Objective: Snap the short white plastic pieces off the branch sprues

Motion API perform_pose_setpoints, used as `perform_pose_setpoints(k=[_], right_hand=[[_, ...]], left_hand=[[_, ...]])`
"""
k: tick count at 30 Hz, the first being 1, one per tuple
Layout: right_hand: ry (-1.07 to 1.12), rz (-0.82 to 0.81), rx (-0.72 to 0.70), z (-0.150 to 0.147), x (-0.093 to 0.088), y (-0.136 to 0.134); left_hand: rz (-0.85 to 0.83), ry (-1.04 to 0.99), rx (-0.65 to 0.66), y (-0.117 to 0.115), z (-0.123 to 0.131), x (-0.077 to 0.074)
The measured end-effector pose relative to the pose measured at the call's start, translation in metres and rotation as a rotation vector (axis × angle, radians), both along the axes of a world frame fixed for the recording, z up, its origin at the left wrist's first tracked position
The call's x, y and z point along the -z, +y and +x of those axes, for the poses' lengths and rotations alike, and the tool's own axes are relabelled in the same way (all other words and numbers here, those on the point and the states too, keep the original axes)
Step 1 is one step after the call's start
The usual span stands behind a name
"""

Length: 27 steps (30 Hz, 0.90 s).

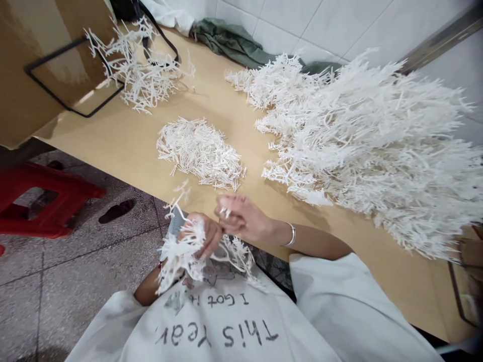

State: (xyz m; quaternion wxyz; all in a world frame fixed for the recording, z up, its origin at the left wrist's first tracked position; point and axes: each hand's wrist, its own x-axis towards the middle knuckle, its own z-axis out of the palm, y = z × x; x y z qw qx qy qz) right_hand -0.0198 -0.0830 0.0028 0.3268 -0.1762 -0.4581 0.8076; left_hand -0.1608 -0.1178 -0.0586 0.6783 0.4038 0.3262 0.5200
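My left hand [204, 234] is closed around a bunch of white plastic branched sprues [181, 251], held just off the near edge of the wooden table [124, 146]. My right hand [241, 218], with a silver bracelet on the wrist, pinches at a small white piece on that bunch, fingers pressed together. Ahead of my hands lies a small heap of short loose white pieces [199, 151].
A very large pile of white sprues [370, 146] covers the table's right side. A smaller pile of bare stalks [139, 70] lies far left beside a cardboard box [33, 60]. A red stool [45, 201] stands on the floor at left. Green cloth [230, 42] lies by the tiled wall.
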Motion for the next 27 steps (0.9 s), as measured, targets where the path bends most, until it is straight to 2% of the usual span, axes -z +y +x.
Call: perform_pose_setpoints(k=[2,4,7,9,12,14,16,17,19,21,23,27], right_hand=[[-0.088,0.165,0.072,0.006,-0.008,0.008],[-0.312,0.508,0.174,0.012,-0.014,0.019],[-0.760,1.011,0.338,0.017,-0.011,0.036],[-0.986,1.188,0.415,0.019,-0.003,0.045],[-1.211,1.354,0.458,0.021,0.007,0.053],[-1.234,1.393,0.525,0.022,0.005,0.053],[-1.082,1.341,0.541,0.023,-0.003,0.049],[-0.969,1.287,0.477,0.023,-0.008,0.046],[-0.780,1.179,0.233,0.024,-0.019,0.041],[-0.721,1.127,-0.002,0.024,-0.027,0.036],[-0.739,1.113,-0.096,0.024,-0.031,0.032],[-0.718,1.024,-0.191,0.023,-0.028,0.028]], left_hand=[[0.041,-0.123,0.019,0.002,-0.002,-0.004],[0.034,-0.167,0.012,0.001,-0.004,-0.010],[0.005,-0.014,-0.071,-0.001,-0.007,-0.018],[0.026,0.100,-0.102,-0.001,-0.007,-0.020],[0.086,0.261,-0.115,0.000,-0.006,-0.019],[0.151,0.352,-0.130,0.000,-0.007,-0.019],[0.208,0.423,-0.157,0.000,-0.009,-0.018],[0.231,0.460,-0.170,-0.001,-0.010,-0.019],[0.257,0.526,-0.186,-0.002,-0.012,-0.019],[0.272,0.554,-0.177,-0.002,-0.014,-0.020],[0.290,0.554,-0.148,-0.001,-0.016,-0.022],[0.352,0.571,-0.042,0.000,-0.020,-0.027]])
